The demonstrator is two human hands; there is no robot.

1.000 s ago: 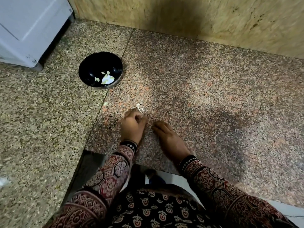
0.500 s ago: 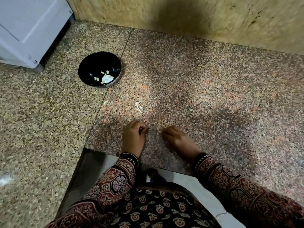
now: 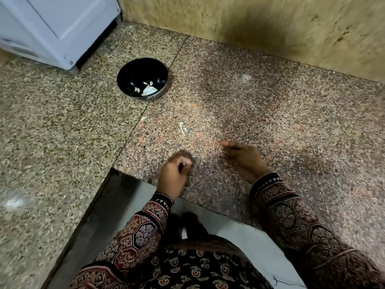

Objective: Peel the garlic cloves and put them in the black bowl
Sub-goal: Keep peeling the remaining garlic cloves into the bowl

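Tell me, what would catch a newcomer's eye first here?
The black bowl stands out on the speckled stone counter, near a white appliance, with a few pale pieces at its bottom. Near the counter's front edge are the two hands: the left hand curled, the right hand blurred. Between the bowl and the hands lies a thin pale scrap.

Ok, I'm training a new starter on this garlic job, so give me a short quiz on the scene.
1. True or false: the left hand and right hand both touch the bowl.
2. The pale scrap on the counter lies: A in the bowl, B between bowl and hands, C under the left hand.
3. What is in the bowl?
Key: 1 false; 2 B; 3 pale pieces.
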